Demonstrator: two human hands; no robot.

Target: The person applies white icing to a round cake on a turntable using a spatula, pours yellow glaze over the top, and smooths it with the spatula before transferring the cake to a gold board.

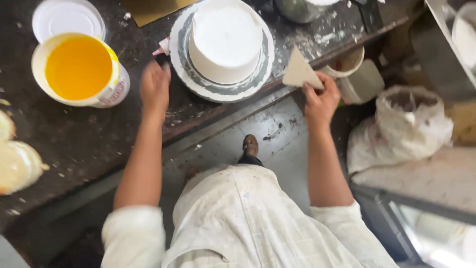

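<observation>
A round white frosted cake point(225, 42) stands on a grey and white turntable point(220, 92) on the dark counter. My left hand point(154, 87) hovers by the turntable's left edge, fingers apart, holding nothing, just below a small pink-tipped nozzle point(162, 47). My right hand point(320, 99) grips a flat beige triangular scraper point(299, 72) beside the turntable's right edge, apart from the cake.
A tub of orange-yellow liquid point(79, 69) and its white lid point(67, 17) sit at the left. A small cup point(349, 64) and a tied white sack point(409, 124) are at the right. The dark counter point(74, 134) ends above the floor where my foot point(250, 146) stands.
</observation>
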